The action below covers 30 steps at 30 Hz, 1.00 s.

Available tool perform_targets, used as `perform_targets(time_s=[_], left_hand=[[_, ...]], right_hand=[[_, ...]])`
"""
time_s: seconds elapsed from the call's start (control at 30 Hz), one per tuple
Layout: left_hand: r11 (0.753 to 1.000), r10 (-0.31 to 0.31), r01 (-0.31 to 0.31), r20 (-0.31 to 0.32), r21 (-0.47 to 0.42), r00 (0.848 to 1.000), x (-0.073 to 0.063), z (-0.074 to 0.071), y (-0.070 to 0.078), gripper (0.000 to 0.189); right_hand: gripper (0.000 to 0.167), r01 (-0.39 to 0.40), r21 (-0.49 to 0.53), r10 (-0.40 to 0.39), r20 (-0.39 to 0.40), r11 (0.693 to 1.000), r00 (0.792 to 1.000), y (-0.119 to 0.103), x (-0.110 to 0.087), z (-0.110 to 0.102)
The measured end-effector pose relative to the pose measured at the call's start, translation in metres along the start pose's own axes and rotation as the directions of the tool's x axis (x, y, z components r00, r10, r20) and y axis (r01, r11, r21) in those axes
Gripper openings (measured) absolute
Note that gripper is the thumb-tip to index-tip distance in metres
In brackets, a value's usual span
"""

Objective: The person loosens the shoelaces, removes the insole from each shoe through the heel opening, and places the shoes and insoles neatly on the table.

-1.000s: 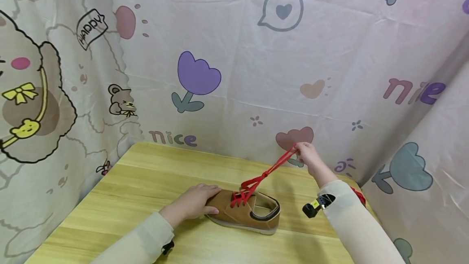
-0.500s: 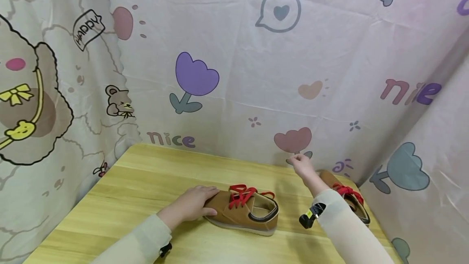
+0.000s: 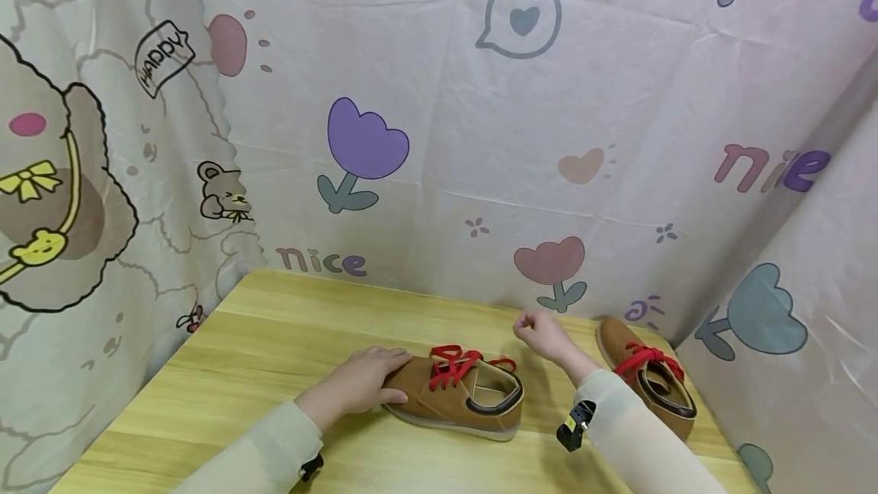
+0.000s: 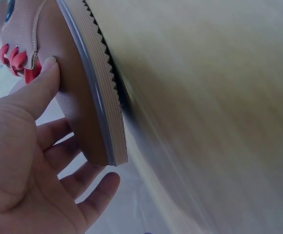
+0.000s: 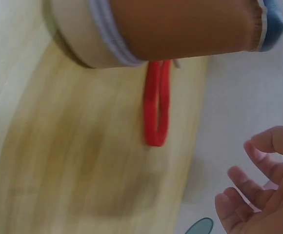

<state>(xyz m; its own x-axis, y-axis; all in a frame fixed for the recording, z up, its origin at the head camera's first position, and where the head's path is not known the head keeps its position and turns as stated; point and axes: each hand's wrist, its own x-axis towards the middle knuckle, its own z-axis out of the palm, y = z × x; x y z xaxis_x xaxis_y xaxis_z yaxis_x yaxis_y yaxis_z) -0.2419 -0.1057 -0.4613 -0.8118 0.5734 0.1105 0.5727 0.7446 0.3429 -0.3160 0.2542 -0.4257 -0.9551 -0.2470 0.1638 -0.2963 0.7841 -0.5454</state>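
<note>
A brown shoe (image 3: 446,406) with red laces (image 3: 447,368) lies on its sole, toe to the left. My left hand (image 3: 363,380) grips its toe; the left wrist view has the thumb on the near side and the fingers (image 4: 61,151) around the far side. Behind and right of the heel, my right hand (image 3: 545,335) hovers with loosely curled fingers, nothing in them. In the right wrist view that hand (image 5: 258,195) is apart from a red lace loop (image 5: 150,112) hanging beyond the shoe's heel (image 5: 180,29).
A second brown shoe (image 3: 617,338) with its red laces tied in a bow stands at the right edge of the wooden table (image 3: 302,319), beside my right forearm. A patterned curtain (image 3: 439,136) closes off the back and both sides.
My right hand has let go of the red laces it was pulling up, and they dropped onto the shoe. It then moved left and down. The left hand has kept its place.
</note>
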Motion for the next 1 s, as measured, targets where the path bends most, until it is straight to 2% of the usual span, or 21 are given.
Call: perform_targets(time_s=[0.1, 0.23, 0.33, 0.43, 0.53, 0.73, 1.0], left_hand=[[1.0, 0.002, -0.002, -0.005, 0.007, 1.0, 0.0, 0.001, 0.0, 0.069], [1.0, 0.003, -0.003, -0.002, 0.01, 1.0, 0.0, 0.001, 0.0, 0.069], [1.0, 0.001, -0.001, 0.003, 0.008, 1.0, 0.0, 0.0, 0.0, 0.069], [1.0, 0.001, -0.001, 0.003, 0.007, 1.0, 0.0, 0.0, 0.0, 0.068], [1.0, 0.002, -0.002, 0.002, 0.008, 1.0, 0.0, 0.0, 0.0, 0.069], [1.0, 0.005, -0.005, 0.008, -0.003, 1.0, 0.001, 0.001, -0.001, 0.07], [1.0, -0.003, 0.003, 0.011, 0.001, 1.0, 0.002, 0.003, -0.003, 0.07]], right_hand=[[0.006, 0.041, -0.053, -0.039, 0.046, 0.998, 0.998, 0.005, 0.001, 0.004], [0.004, 0.144, -0.147, -0.131, 0.091, 0.979, 0.987, 0.009, 0.0, 0.008], [0.005, 0.215, -0.201, -0.197, 0.106, 0.956, 0.975, 0.012, -0.002, 0.013], [0.005, 0.253, -0.236, -0.236, 0.098, 0.938, 0.967, 0.015, -0.003, 0.019], [0.007, 0.25, -0.259, -0.23, 0.105, 0.933, 0.968, 0.016, -0.005, 0.024], [0.012, 0.195, -0.283, -0.159, 0.146, 0.939, 0.976, 0.019, -0.006, 0.033], [0.017, 0.222, -0.316, -0.185, 0.143, 0.923, 0.972, 0.02, -0.008, 0.044]])
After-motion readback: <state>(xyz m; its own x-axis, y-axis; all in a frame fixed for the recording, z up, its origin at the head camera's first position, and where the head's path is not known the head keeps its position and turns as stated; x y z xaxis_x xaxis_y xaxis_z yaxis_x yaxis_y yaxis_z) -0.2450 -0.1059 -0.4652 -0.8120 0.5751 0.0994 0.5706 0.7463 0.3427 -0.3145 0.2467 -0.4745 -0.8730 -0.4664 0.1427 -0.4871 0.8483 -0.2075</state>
